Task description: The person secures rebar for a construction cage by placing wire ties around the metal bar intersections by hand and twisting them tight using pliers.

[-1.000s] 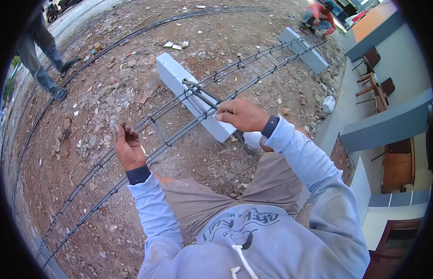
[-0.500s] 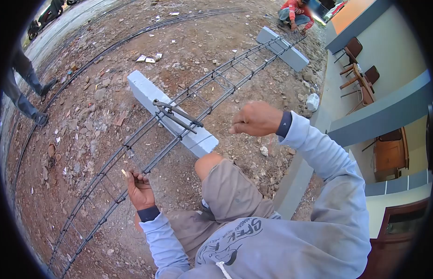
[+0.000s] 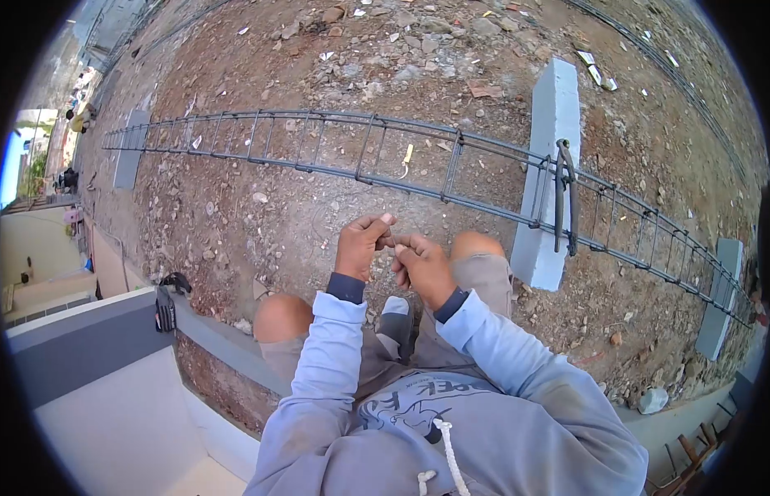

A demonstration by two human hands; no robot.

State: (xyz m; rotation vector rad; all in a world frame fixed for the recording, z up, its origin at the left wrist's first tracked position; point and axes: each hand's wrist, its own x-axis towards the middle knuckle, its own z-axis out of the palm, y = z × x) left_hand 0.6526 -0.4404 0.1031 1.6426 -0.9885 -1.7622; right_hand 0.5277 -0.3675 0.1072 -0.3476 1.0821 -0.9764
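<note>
My left hand point(image 3: 362, 246) and my right hand point(image 3: 424, 266) meet above my lap, with thumbs and fingers pinched close together. Whatever lies between their fingertips is too small to make out. Beyond them stretches a long rebar cage point(image 3: 335, 171), resting across pale blocks, the nearest point(image 3: 555, 107) to the right of my hands. A pair of dark long-handled pincers point(image 3: 564, 198) lies over the cage on that block. Neither hand touches the cage.
Other blocks support the cage at the far left point(image 3: 132, 150) and far right point(image 3: 721, 299). A low wall edge point(image 3: 87, 326) runs at lower left. Long bars point(image 3: 683, 78) lie at upper right. Stones and a yellow scrap point(image 3: 408, 155) dot the ground.
My view has swung left along the cage. My hands, apart before, have come together. The pincers now appear further right. The person in red and the standing person's legs have left the view.
</note>
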